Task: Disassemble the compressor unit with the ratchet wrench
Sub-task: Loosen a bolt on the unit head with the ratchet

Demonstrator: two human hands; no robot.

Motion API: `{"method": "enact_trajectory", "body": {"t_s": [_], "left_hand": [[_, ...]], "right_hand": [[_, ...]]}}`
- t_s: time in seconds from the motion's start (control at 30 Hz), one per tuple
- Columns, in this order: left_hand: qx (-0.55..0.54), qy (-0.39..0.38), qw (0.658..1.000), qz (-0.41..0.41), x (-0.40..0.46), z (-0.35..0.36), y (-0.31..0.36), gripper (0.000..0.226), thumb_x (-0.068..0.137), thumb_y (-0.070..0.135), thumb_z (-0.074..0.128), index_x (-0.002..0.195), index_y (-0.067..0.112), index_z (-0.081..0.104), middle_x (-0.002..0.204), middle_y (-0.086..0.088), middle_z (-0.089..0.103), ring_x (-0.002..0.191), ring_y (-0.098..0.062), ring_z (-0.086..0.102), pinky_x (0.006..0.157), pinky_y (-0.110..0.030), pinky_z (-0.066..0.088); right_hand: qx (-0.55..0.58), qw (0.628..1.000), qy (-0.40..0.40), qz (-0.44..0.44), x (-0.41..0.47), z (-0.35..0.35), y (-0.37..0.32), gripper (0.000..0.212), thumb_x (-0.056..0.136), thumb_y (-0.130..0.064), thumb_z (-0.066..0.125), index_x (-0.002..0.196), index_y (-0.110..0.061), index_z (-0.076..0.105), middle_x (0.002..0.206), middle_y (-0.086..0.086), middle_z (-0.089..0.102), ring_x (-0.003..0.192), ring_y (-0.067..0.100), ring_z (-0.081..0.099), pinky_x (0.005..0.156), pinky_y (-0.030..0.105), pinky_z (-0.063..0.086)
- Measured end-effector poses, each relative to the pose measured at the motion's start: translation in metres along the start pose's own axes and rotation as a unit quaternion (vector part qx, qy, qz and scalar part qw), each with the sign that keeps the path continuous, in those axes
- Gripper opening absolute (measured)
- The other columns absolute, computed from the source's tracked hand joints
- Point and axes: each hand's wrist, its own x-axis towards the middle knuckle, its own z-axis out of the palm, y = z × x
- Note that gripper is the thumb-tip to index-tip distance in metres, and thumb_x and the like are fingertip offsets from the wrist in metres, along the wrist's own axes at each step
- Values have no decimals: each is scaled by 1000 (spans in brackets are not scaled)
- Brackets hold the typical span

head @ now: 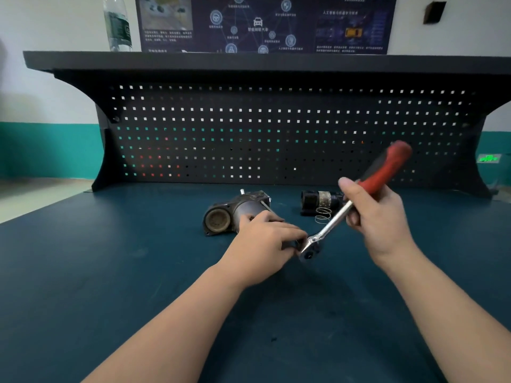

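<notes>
The grey metal compressor unit (235,211) lies on its side on the blue bench top (110,272), its round opening facing front left. My right hand (376,217) grips the red and black handle of the ratchet wrench (356,197), which slants down to the left. The wrench's chrome head and socket (309,248) hang just above the bench. My left hand (265,241) pinches the wrench head at the socket, in front of the compressor. What its fingertips hold there is partly hidden.
A black cylindrical part (318,201) with a loose wire spring (323,215) lies behind the wrench. A dark pegboard (276,134) closes the bench's back, under a shelf carrying a water bottle (117,23). The bench's left edge runs diagonally at far left.
</notes>
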Motion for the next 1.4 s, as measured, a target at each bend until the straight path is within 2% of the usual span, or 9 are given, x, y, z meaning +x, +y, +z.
{"method": "enact_trajectory", "body": {"t_s": [0.1, 0.33, 0.5, 0.63, 0.87, 1.07, 1.2, 1.3, 1.4], "left_hand": [[-12, 16, 1000, -11, 0, 3, 0, 27, 83, 22, 62, 103, 38, 67, 107, 28, 64, 110, -11, 44, 88, -35, 20], [-8, 41, 999, -29, 2, 5, 4, 26, 81, 28, 66, 104, 40, 68, 104, 22, 67, 107, -10, 46, 89, -38, 26], [19, -18, 1000, 11, -1, -3, 1, 28, 86, 34, 60, 112, 46, 61, 116, 33, 58, 106, -9, 39, 86, -37, 24], [41, -18, 999, 4, 0, -3, 3, 23, 88, 28, 55, 106, 40, 64, 112, 32, 60, 106, -11, 37, 85, -37, 23], [38, -8, 999, -17, 3, 2, 5, 25, 89, 35, 55, 111, 45, 62, 113, 29, 61, 105, -11, 39, 87, -38, 25], [52, -42, 998, 20, 1, -4, 0, 30, 92, 39, 52, 120, 49, 54, 123, 32, 55, 107, -10, 35, 82, -37, 23], [43, -24, 999, 11, 1, -3, 1, 24, 91, 29, 55, 110, 40, 63, 115, 30, 60, 108, -12, 38, 85, -38, 23], [49, -23, 999, 1, 2, -1, 3, 23, 92, 32, 54, 111, 42, 62, 115, 30, 60, 108, -12, 38, 88, -39, 24], [42, -18, 999, -13, 3, 0, 4, 24, 92, 36, 54, 113, 44, 60, 116, 30, 59, 109, -11, 38, 89, -39, 24]], "right_hand": [[-16, 1000, 10, 0, -1, 2, 4, 27, 87, -27, 65, 69, -16, 48, 40, -6, 38, 33, 10, 32, 39, 20, 27], [157, 871, 115, 452, -8, -9, 35, 29, 80, -22, 53, 57, -21, 35, 36, -6, 27, 25, 9, 17, 42, 19, 16], [39, 996, 35, 71, 4, -5, 5, 29, 87, -23, 65, 65, -15, 47, 38, -6, 37, 30, 8, 29, 39, 21, 26], [-55, 998, 6, -34, -3, 7, -1, 27, 86, -28, 67, 69, -16, 49, 42, -8, 44, 35, 8, 38, 36, 18, 31], [161, 858, 114, 475, -9, -11, 34, 28, 77, -21, 53, 55, -20, 35, 39, -5, 27, 29, 9, 20, 47, 20, 17], [74, 992, 32, 94, 5, -6, 7, 30, 87, -25, 64, 65, -14, 47, 39, -4, 35, 30, 8, 27, 37, 17, 24], [-6, 1000, -14, -18, 0, 2, 2, 28, 83, -30, 68, 68, -15, 50, 46, -6, 45, 34, 8, 34, 36, 18, 29], [42, 978, 92, 183, 2, -5, 14, 32, 86, -29, 62, 64, -17, 43, 38, -6, 33, 29, 8, 26, 37, 17, 22], [152, 867, 128, 456, -5, -13, 32, 37, 86, -25, 53, 54, -19, 35, 38, -6, 28, 26, 8, 20, 46, 19, 17]]}}
